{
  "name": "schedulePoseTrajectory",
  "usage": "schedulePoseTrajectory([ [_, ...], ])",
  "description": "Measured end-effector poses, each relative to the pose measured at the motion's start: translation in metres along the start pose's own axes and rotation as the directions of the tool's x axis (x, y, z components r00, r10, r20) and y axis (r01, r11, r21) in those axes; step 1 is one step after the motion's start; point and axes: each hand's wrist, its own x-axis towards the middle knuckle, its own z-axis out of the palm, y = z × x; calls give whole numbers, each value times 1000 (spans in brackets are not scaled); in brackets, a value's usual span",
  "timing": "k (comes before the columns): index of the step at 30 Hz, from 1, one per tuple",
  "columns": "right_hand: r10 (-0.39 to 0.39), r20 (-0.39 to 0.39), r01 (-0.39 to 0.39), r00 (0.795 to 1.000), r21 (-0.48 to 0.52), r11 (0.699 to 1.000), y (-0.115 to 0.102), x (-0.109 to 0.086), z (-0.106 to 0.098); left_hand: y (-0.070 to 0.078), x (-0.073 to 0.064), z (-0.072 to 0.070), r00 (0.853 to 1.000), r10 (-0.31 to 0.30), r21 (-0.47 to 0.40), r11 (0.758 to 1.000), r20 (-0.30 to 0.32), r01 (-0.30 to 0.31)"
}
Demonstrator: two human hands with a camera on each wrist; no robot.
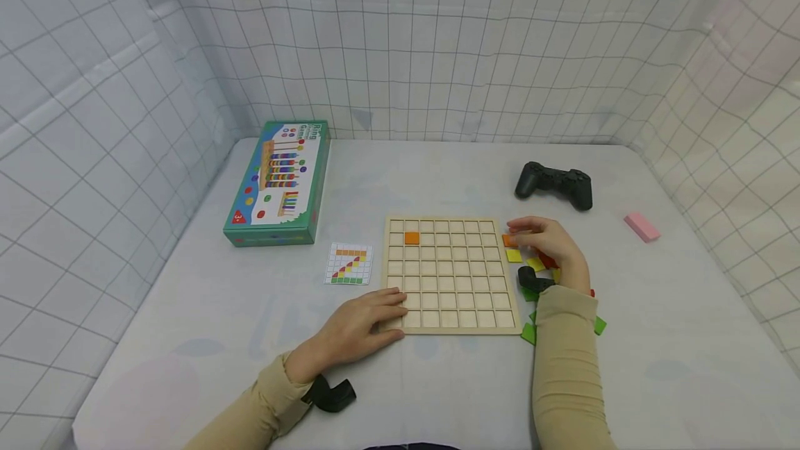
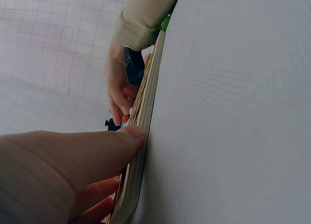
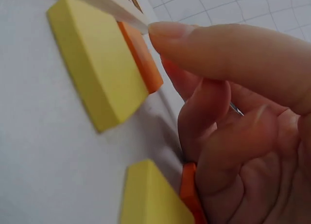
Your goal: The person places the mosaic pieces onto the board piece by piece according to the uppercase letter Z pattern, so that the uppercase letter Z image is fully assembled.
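A pale wooden grid board (image 1: 459, 331) lies on the table with one orange square tile (image 1: 412, 238) in its upper left part. My left hand (image 1: 365, 321) rests on the board's near left corner; its thumb (image 2: 121, 144) lies along the edge, and the other fingers reach over the top. Beyond the board's right edge, my right hand (image 1: 550, 242) hovers low over loose tiles. Its thumb tip (image 3: 167, 32) is beside another orange tile (image 3: 142, 59), which lies against a yellow tile (image 3: 92, 59). The lower fingers curl in, above a red-orange tile (image 3: 190, 192).
Left of the board lies a pattern card (image 1: 348, 264), with a green game box (image 1: 278, 186) behind it. Several green tiles (image 1: 528, 333) are scattered by the right forearm. A black game controller (image 1: 554, 185) and a pink block (image 1: 642, 226) lie at the back right.
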Motion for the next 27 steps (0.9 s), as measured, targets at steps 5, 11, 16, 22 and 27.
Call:
schedulePoseTrajectory([
  [5, 0, -9, 0, 1000, -45, 999, 1, 1, 1, 0, 0, -1, 1000, 4, -2, 1000, -3, -4],
  [11, 21, -6, -21, 1000, -73, 997, -1, 2, 1, -1, 0, 0, 1000, 6, 1, 1000, -1, -6],
  [16, 36, 4, -36, 999, -86, 996, -2, 1, 1, -1, 0, 0, 1000, 8, 3, 1000, -3, -8],
  [22, 15, -20, -17, 1000, -128, 992, -3, 4, 3, -1, 0, -1, 1000, 10, 3, 1000, -5, -10],
  [27, -10, -49, 0, 999, -189, 982, -6, 5, 3, 0, 0, -1, 1000, 4, -2, 1000, 2, -4],
])
